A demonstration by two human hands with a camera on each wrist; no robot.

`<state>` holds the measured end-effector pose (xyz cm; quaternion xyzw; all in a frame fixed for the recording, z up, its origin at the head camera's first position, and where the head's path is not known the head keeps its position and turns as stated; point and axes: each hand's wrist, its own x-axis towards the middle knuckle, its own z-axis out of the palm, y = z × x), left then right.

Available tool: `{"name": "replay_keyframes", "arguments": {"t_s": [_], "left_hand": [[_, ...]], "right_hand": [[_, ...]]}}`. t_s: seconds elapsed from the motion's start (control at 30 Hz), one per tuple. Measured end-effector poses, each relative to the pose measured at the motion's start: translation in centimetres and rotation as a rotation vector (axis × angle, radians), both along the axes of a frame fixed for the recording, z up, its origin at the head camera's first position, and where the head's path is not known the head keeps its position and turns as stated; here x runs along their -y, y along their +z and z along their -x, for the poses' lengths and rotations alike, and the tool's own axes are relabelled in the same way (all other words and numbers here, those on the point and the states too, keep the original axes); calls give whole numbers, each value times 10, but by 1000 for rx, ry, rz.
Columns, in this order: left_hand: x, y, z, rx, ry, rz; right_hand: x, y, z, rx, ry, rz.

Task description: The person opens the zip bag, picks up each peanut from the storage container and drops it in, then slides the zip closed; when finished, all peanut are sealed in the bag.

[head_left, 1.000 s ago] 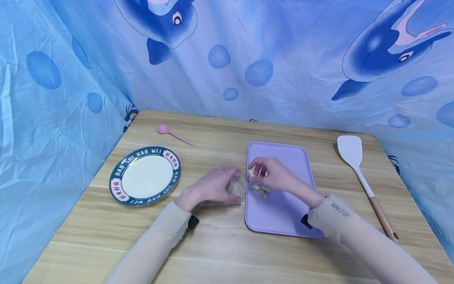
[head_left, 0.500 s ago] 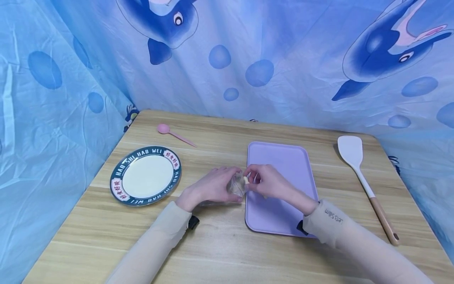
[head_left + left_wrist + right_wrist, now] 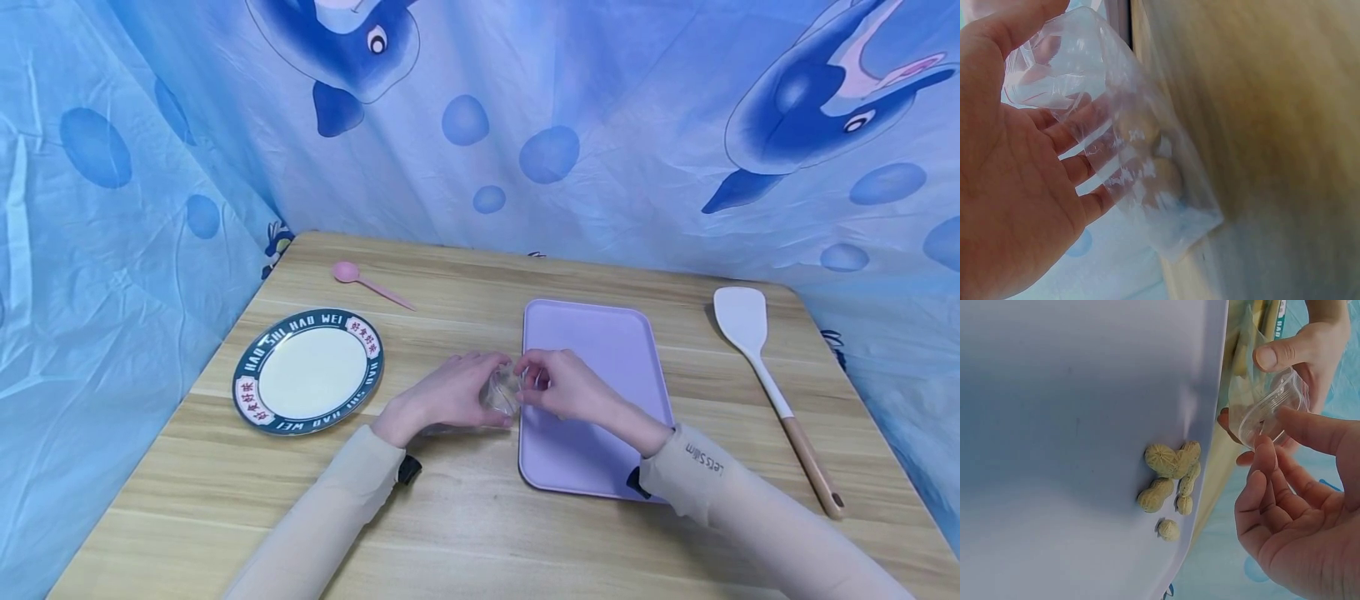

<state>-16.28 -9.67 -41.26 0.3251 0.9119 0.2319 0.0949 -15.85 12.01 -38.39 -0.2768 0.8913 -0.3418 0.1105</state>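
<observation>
My left hand (image 3: 453, 393) grips a clear plastic zip bag (image 3: 502, 390) at the tray's left edge, thumb and fingers spread around its mouth. Brownish rounded shapes (image 3: 1163, 178) that look like peanuts show through the film in the left wrist view. My right hand (image 3: 573, 387) is at the bag's mouth, thumb and forefinger slightly apart against its rim; no peanut shows between them. Several shelled peanuts (image 3: 1160, 460) lie near the edge of the lilac tray (image 3: 585, 467), below my right hand; in the head view that hand hides them.
Left of the hands stands a white plate with a dark green lettered rim (image 3: 255, 408). A pink spoon (image 3: 382, 292) lies behind it. On the right is a white spatula with a wooden handle (image 3: 765, 375). A blue dolphin-print curtain (image 3: 630, 225) hangs behind the wooden table (image 3: 465, 533).
My right hand has moved left from the tray to the bag's mouth, carrying a peanut. The peanut is no longer visible at its fingertips. The left hand has kept its place.
</observation>
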Motion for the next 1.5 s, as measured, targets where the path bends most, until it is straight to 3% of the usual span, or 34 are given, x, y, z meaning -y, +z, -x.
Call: {"name": "replay_keyframes", "arguments": {"t_s": [0.53,0.9,1.5], "left_hand": [[0,1,0,7,1,8],[0,2,0,16,8,14],[0,1,0,31,14,15]], "right_hand": [[-9,6,3,-15,27,50],[-36,7,15,-155,-5,84],[-66,-22,13,-53,36,10]]}}
